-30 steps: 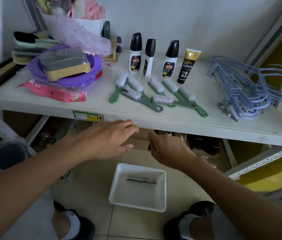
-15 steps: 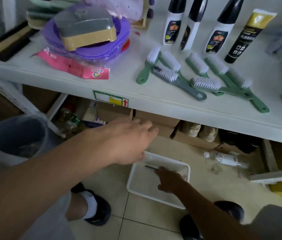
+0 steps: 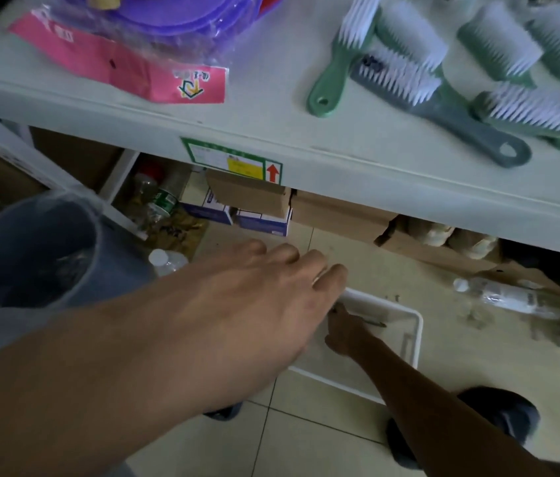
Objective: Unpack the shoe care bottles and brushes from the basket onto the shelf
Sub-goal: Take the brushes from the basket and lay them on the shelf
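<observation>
Nearly done, I judge: the brushes (image 3: 443, 80) lie on the shelf (image 3: 271, 132) above both hands, and one thin dark item (image 3: 375, 323) lies in the basket (image 3: 418, 339) just beyond the right hand (image 3: 342, 333), grip unclear, while the left hand (image 3: 251, 304) hovers beside it, fingers straight, empty.

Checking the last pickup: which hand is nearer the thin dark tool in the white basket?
Right. The right hand is down inside the basket, at one end of the tool; the left hand hovers above the basket's left rim.
</observation>
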Available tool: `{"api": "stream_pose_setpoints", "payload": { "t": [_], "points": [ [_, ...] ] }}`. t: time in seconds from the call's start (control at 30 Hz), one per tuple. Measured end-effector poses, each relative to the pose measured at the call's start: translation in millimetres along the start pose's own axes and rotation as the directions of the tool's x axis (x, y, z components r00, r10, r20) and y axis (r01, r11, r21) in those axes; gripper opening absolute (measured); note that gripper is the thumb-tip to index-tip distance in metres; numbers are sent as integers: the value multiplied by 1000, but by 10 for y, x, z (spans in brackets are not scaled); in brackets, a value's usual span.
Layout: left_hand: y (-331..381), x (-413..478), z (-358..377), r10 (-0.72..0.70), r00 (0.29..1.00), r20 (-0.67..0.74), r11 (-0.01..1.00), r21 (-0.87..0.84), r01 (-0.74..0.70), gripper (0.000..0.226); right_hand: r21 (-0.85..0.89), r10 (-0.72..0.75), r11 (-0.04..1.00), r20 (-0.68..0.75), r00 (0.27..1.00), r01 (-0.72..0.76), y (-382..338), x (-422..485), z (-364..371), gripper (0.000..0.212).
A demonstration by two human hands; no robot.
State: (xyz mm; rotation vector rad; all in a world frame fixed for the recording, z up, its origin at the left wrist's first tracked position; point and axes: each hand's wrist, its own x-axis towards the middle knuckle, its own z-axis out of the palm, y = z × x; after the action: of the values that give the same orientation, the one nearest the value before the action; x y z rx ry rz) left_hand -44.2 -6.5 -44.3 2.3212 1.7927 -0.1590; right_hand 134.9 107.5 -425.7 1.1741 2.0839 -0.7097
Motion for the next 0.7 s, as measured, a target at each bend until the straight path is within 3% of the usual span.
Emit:
{"api": "stream_pose_setpoints", "payload": {
  "t": [0.07,0.13,0.2,0.3,0.43,0.53,0.63,0.7],
  "points": [
    [5,19,-2,19,1000,-21,1000,-17,-19,66,-52,-4,999,-31,1000,2,239,430,356,67],
    [19,30,-29,45,999,-21,998,-30,-46,59,-129,-62,991,-128,990,45,364,629,516,35],
    [26,40,-51,43,999,-26,999,-30,-43,55,-162,-104,984,-210,972,70,212,381,241,15],
    [39,94,-92,38,999,-32,999,25,-38,51,-75,-153,987,-197,968,141,-143,-294,-482,19],
    [69,187,-169,27,997,71,998,59,-32,40,28,-185,980,-230,956,196,-423,-981,-1163,26],
    [122,226,-225,12,990,143,994,107,-28,33,-23,-292,952,-368,883,305,-503,-1346,-1469,26],
    [185,238,-300,-4,981,193,994,108,-17,27,-112,-358,933,-348,866,341,-551,-1836,-1802,23],
    [186,238,-385,29,991,130,998,59,-37,23,-160,-387,922,-335,859,353,-575,-2217,-2071,22]
  ]
}}
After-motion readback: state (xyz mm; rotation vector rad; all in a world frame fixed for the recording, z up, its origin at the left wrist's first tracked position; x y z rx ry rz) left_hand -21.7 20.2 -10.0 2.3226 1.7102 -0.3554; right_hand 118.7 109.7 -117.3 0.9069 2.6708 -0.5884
